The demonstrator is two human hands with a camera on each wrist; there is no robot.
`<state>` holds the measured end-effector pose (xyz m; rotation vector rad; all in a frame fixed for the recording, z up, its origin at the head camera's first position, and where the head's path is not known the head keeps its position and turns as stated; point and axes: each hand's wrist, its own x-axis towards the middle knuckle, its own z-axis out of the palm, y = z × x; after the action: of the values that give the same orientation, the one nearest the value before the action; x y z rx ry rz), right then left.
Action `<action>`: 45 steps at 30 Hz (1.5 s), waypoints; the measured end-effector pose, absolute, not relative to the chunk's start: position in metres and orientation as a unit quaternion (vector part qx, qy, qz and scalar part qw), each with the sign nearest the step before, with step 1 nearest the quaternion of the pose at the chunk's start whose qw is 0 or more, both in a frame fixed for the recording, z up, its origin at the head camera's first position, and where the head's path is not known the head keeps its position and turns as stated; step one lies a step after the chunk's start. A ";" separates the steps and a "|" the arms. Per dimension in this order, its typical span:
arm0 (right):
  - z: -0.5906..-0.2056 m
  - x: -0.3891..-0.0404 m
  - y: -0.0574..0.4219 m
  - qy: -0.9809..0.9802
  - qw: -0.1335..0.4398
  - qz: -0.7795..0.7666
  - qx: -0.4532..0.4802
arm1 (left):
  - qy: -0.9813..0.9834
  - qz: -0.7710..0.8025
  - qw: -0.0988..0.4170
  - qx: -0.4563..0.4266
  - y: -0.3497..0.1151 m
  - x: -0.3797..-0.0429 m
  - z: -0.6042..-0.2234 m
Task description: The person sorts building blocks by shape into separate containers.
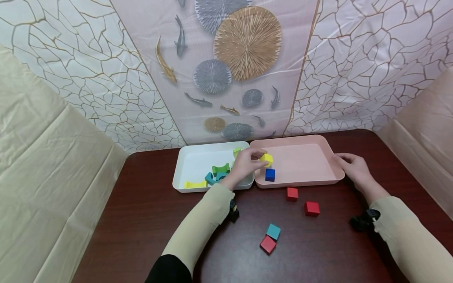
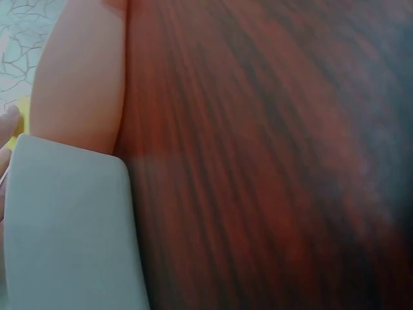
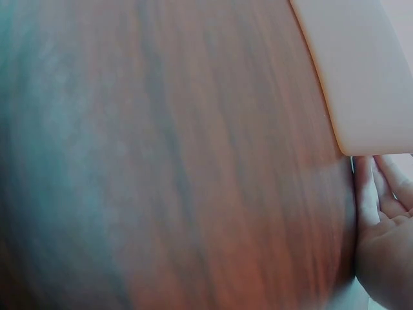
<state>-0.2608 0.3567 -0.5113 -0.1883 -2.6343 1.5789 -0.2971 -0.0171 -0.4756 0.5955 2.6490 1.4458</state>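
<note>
The left hand [image 1: 244, 164] reaches across the right end of the white tray [image 1: 189, 155] and pinches a yellow cube [image 1: 267, 159] between thumb and fingertips. The cube sits at the tips of that hand, over the left end of the pink tray [image 1: 301, 157] and well apart from the right hand [image 1: 355, 169]; whether it touches the tray floor, I cannot tell. The right hand lies at the opposite end of the pink tray, fingers loosely extended and touching its right edge.

Just in front of the yellow cube, a blue cube [image 1: 270, 175] stands inside the pink tray near its front left corner. Beside the left forearm, the white tray holds a green arch block [image 1: 221, 169], teal blocks [image 1: 209, 179] and a yellow arch block [image 1: 195, 184]; a lime-green block [image 1: 236, 151] shows partly behind the left hand.

On the dark wood-grain table [image 1: 226, 243], a smaller-looking red cube [image 1: 291, 194] lies just in front of the pink tray, with another red cube [image 1: 312, 209] nearer the person. Nearer still, a teal cube [image 1: 273, 232] touches or nearly touches a third red cube [image 1: 267, 245]. Patterned cloth [image 1: 247, 110] hangs behind the trays.
</note>
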 end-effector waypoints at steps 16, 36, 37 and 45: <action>-0.511 -0.261 0.356 -0.858 0.028 0.508 -0.064 | 0.900 0.389 0.031 0.192 -0.009 -0.301 -0.477; -0.511 -0.260 0.356 -0.858 0.032 0.508 -0.063 | 0.909 0.354 0.051 0.213 -0.010 -0.303 -0.477; -0.511 -0.260 0.356 -0.858 0.032 0.509 -0.064 | 0.909 0.355 0.050 0.214 -0.010 -0.303 -0.477; -0.511 -0.260 0.355 -0.858 0.033 0.509 -0.063 | 0.897 0.387 0.048 0.209 -0.013 -0.304 -0.478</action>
<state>-0.2599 0.3552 -0.5114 -0.1932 -2.6392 1.5676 -0.3036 -0.0126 -0.4783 0.6380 2.7350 1.1797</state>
